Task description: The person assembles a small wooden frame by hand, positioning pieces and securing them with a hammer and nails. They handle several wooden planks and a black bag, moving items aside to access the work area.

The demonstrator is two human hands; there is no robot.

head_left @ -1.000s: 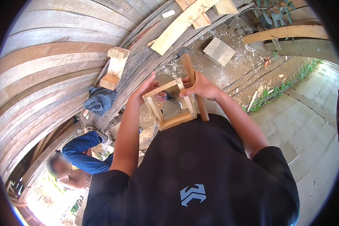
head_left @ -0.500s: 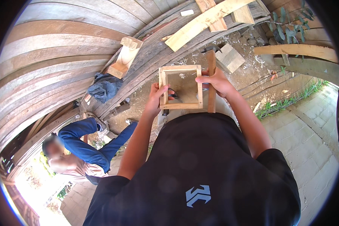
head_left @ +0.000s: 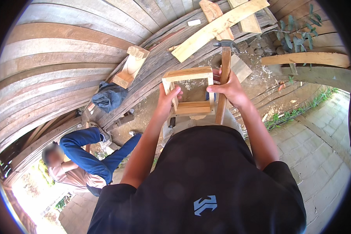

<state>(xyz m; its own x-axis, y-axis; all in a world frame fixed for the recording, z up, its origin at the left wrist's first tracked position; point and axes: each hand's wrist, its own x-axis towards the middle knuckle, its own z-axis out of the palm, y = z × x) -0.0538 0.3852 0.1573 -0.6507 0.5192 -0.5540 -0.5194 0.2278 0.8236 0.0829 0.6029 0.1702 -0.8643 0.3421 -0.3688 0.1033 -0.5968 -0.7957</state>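
Note:
Between my hands is a small rectangular wooden frame [head_left: 192, 108], pale and open in the middle, tilted so the depth of its sides shows. My left hand [head_left: 168, 99] grips its left side, thumb on the inner edge. At the right side, my right hand [head_left: 227, 90] holds the frame with its thumb while also gripping a hammer [head_left: 221, 107]. The hammer's brown wooden handle runs upright beside the frame, and its dark metal head [head_left: 224, 44] points away from me. Fingers behind the wood are partly hidden.
A thick weathered beam [head_left: 160, 64] crosses ahead, bearing loose pale boards [head_left: 218, 31] and a wooden piece with end blocks [head_left: 134, 67]. Dark cloth [head_left: 109, 96] lies at left. A person in blue jeans [head_left: 85, 150] sits at lower left. A wood block [head_left: 240, 68] rests on shaving-strewn ground.
The frame has tipped, so its inner faces show more. The hammer has risen in my right hand, its head now clear above the block on the ground.

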